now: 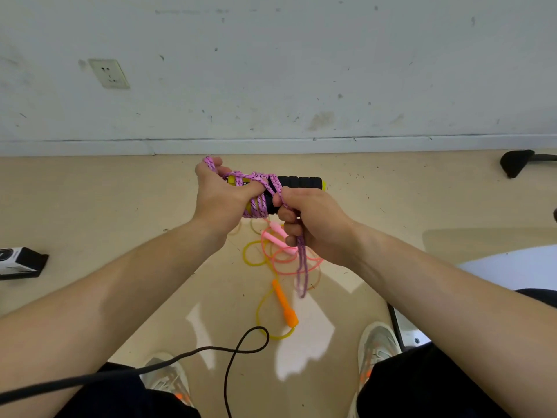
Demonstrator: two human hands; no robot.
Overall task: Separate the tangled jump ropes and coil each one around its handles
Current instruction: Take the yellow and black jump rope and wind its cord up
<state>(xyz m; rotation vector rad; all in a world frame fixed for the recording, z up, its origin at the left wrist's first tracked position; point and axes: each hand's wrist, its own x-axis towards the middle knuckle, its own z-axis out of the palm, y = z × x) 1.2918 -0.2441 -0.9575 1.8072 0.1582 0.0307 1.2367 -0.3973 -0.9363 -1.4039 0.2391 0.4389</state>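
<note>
Pink-violet braided cord with black flecks (259,203) was wound several times around a pair of black foam handles with yellow ends (301,182). This bundle lay crosswise between the two hands, held in the air above the beige floor (120,206).

The left hand (221,194) gripped the left part of the bundle, its thumb pressed over the windings, and one loop of the cord passed over the top of its fingers. The right hand (313,224) was closed as a fist around the free part of the cord, just under the handles. From this fist the doubled end hung down, a little blurred.

On the floor under the hands lay a thin pink plastic jump rope with pink handles (278,236). Its loops crossed those of a thin yellow jump rope with an orange handle (285,306). Nearer to the person, a black cable (75,381) made a loop beside grey-white sports shoes (379,345). Far to the left of the left hand stood a black and white box (21,262).
</note>
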